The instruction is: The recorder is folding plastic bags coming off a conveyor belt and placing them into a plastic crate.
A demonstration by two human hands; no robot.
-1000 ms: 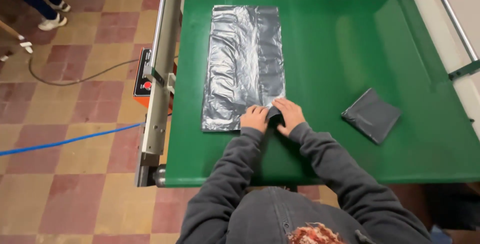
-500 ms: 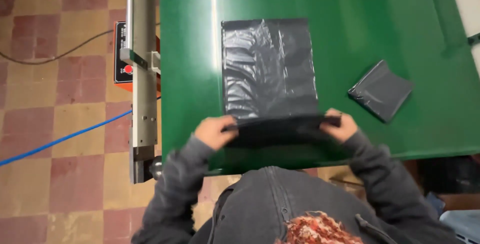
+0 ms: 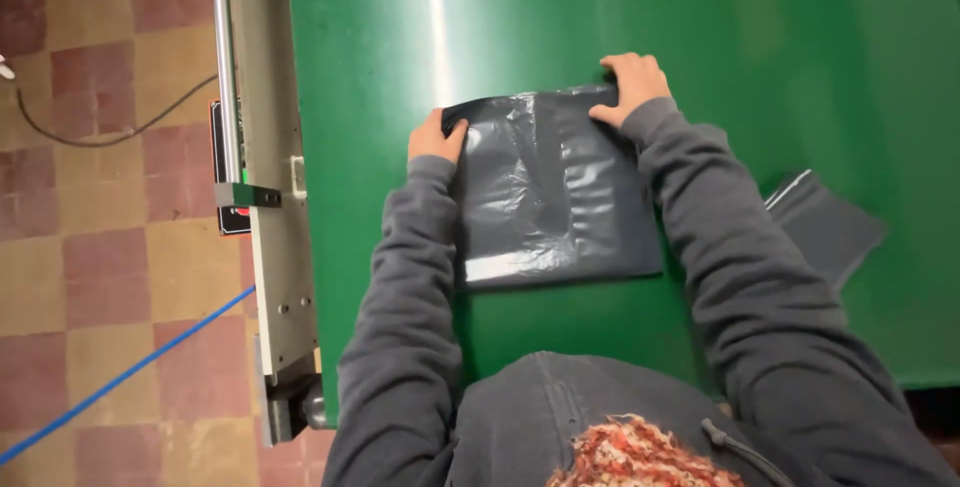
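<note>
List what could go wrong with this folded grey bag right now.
1. The grey plastic bag looks glossy and crinkled; with the left hand and right hand pressing only its far corners, the fold may spring open or slide on the smooth green table.
2. The wrinkles near the middle could get creased in, perhaps leaving an uneven fold.
3. The right sleeve lies close to the smaller folded bag and might nudge it.

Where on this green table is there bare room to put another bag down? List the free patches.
Free: the wide stretch beyond both hands, left hand and right hand, and the strip between the grey plastic bag and the metal side rail. Crowded: the right, around the folded bag.
</note>
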